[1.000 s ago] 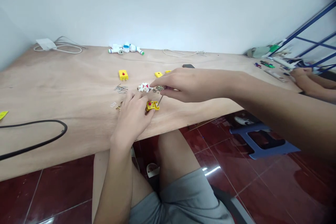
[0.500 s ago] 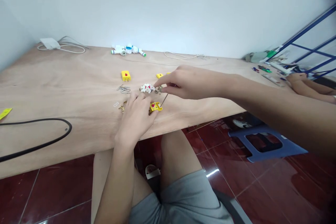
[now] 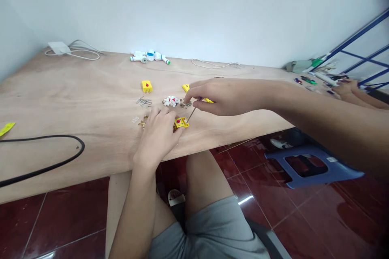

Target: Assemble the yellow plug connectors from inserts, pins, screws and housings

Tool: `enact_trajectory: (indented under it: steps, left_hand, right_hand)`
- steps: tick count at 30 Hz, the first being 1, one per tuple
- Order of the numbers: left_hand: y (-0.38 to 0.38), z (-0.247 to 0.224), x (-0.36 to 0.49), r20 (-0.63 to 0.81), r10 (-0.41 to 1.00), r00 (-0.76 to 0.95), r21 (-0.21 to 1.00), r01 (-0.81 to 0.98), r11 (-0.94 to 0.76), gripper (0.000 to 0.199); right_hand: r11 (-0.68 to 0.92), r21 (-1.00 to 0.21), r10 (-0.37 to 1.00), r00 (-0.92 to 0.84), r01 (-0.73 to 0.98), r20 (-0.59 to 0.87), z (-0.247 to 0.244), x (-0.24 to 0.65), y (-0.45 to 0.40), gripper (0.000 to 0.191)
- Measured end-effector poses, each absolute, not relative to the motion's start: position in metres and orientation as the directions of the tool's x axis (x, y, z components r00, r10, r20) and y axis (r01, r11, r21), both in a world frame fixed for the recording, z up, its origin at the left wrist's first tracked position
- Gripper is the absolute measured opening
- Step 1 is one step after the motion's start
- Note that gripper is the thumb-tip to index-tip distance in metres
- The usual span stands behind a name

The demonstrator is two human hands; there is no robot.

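Left hand (image 3: 159,135) pins a yellow case (image 3: 181,122) near the table's (image 3: 100,117) front edge; right hand (image 3: 217,95) grips what's probably a screwdriver (image 3: 191,115).

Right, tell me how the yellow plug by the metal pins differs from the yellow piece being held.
The yellow plug lies untouched, prongs showing; the yellow piece is held by the left hand, a thin tool reaching it. The plug's face looks closed; the piece looks open at one end. Both show some red.

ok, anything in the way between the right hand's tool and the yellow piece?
Nothing visible: the thin shaft from the right hand slants to the exposed end of the yellow piece; the left hand sits at the other end.
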State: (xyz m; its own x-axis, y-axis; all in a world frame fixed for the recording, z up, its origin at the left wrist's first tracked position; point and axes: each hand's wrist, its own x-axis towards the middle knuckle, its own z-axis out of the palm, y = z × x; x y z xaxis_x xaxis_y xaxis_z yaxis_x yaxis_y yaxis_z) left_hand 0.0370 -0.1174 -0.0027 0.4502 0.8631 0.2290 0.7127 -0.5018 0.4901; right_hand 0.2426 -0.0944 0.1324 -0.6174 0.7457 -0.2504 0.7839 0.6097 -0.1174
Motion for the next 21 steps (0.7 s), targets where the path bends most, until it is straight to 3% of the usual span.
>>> enact_trajectory:
  steps: [3,7,12,14,18,21]
  left_hand:
    - [-0.1173,-0.0021,0.037,0.208,0.865,0.456,0.5,0.711,-0.495,0.015]
    - [-0.1171,-0.0016,0.037,0.2,0.863,0.463,0.498,0.711,-0.497,0.014]
    - [-0.1178,-0.0007,0.0368,0.217,0.861,0.461,0.488,0.713,-0.504,0.017]
    - [-0.1178,-0.001,0.0365,0.218,0.859,0.463,0.489,0.71,-0.507,0.014]
    - [-0.1172,-0.0024,0.0359,0.221,0.859,0.461,0.486,0.712,-0.507,0.015]
    - [-0.1172,-0.0023,0.0359,0.237,0.855,0.46,0.485,0.706,-0.515,0.017]
  right_hand:
    - [0.625,-0.135,0.734,-0.638,0.769,-0.234,0.1321,0.2401,-0.0958,0.036]
    - [0.56,-0.045,0.794,-0.551,0.828,-0.258,0.1367,0.238,-0.0976,0.028]
    - [0.562,-0.095,0.766,-0.561,0.821,-0.315,0.1418,0.2407,-0.0938,0.013]
    - [0.542,-0.055,0.796,-0.533,0.839,-0.288,0.1401,0.2407,-0.0923,0.018]
    - [0.475,0.13,0.863,-0.432,0.87,-0.263,0.1355,0.241,-0.0915,0.045]
    - [0.57,0.07,0.799,-0.533,0.818,-0.28,0.1351,0.2437,-0.091,0.038]
